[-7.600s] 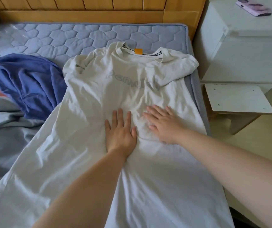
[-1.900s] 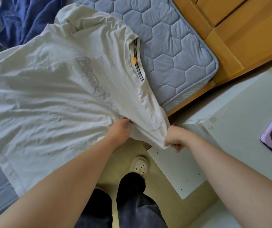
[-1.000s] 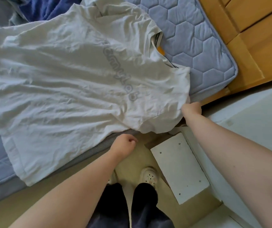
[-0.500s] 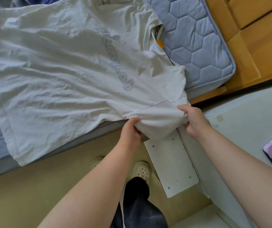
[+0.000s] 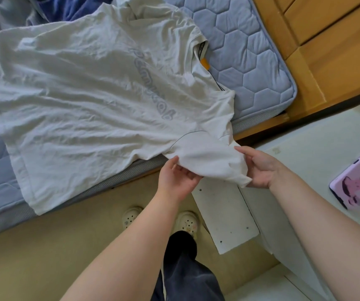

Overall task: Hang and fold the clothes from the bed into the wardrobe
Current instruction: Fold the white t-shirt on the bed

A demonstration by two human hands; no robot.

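Note:
A white T-shirt [image 5: 92, 101] with pale grey lettering lies spread flat across the quilted grey-blue mattress [image 5: 246, 51], its neck with an orange tag pointing right. One short sleeve hangs over the bed's near edge. My left hand [image 5: 178, 178] holds that sleeve from underneath, with the thumb on top near the armpit seam. My right hand [image 5: 259, 168] pinches the sleeve's cuff end, thumb above and fingers behind the cloth.
Blue and grey bedding [image 5: 70, 9] is bunched at the top left. A wooden bed frame [image 5: 318, 51] runs along the right. A white nightstand [image 5: 318, 148] carries a pink phone [image 5: 357, 179]. A white board [image 5: 224, 216] leans below it, above my shoes [image 5: 186, 222].
Both hands have shifted their hold along the hanging sleeve and spread it wider; the left hand now supports it from below. The shirt body stays flat on the mattress.

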